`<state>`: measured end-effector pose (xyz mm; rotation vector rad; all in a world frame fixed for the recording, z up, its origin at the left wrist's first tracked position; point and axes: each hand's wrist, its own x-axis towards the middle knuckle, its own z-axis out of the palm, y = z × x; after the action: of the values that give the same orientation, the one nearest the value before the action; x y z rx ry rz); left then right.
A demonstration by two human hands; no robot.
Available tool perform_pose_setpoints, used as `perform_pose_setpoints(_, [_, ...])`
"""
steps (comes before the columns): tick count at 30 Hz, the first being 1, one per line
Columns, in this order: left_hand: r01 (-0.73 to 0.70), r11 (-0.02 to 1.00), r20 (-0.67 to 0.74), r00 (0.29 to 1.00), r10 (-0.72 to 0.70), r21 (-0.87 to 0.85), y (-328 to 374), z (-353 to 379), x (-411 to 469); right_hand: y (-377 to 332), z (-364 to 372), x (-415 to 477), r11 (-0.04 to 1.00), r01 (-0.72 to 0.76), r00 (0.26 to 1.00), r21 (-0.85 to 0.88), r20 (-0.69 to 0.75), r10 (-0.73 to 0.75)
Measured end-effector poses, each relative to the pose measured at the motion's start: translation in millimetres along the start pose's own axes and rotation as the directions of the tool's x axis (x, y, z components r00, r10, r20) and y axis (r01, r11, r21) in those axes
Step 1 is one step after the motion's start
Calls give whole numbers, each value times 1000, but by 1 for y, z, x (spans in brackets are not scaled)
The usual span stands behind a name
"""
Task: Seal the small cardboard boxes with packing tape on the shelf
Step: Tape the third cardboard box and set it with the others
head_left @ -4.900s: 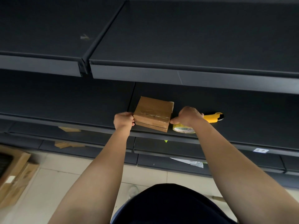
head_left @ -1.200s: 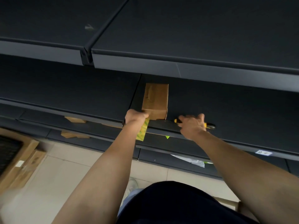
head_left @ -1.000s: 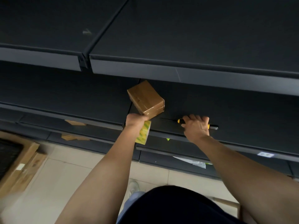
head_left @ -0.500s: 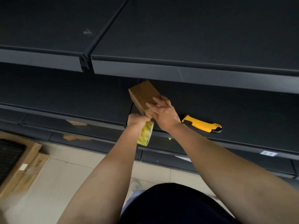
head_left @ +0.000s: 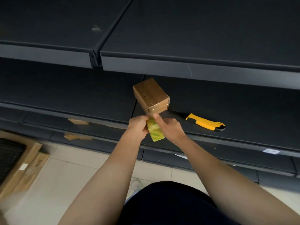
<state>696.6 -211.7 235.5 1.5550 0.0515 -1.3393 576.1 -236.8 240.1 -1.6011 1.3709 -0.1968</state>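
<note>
**Freeing tape beside the box**

Grips tape roll [head_left: 155, 132] in left hand [head_left: 138, 127], fingers curled round it, just off the shelf [head_left: 243, 111] near edge. Pinches at the roll's top with right hand [head_left: 170, 129], probably lifting tape for another strip. Just beyond, on the shelf: small cardboard box [head_left: 150, 95], skewed, corner nearest the hands. To its right, utility knife [head_left: 205, 123], handy for cutting.

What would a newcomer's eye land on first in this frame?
The small cardboard box sits on the dark middle shelf. Just before it, the left hand grips a yellow-green tape roll while the right hand meets the roll's top. A yellow utility knife lies on the shelf right of the box.
</note>
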Motion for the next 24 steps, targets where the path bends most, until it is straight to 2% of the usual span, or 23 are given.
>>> perform_pose_setpoints(2, [8,999,18,1000,-8,-33,-4,6,-3,2,0,-4,995,-45,989,87,147,32])
perform_pose_setpoints(5, [-12,1000,55,998,11,19,-8,12,-5,3,-5,-7,996,-33,985,87,174,18])
perform_pose_setpoints(9, [-131,954,78,990,114,269,-15,13,-7,4,-20,-11,996,-38,996,-80,73,44])
perform_pose_setpoints(11, [-187,923,102,982,161,335,-18,15,-8,3,-25,-14,987,-44,999,-156,-8,44])
perform_pose_setpoints(15, [-226,939,75,974,213,258,-14,18,-10,3,-26,-14,997,-50,994,-66,-99,43])
perform_pose_setpoints(18, [-283,935,112,958,265,213,-11,17,-11,-5,-27,-14,999,-40,989,8,-139,41])
perform_pose_setpoints(24, [-405,858,203,912,356,315,0,15,-10,-24,-30,-16,995,-37,987,-89,-158,22])
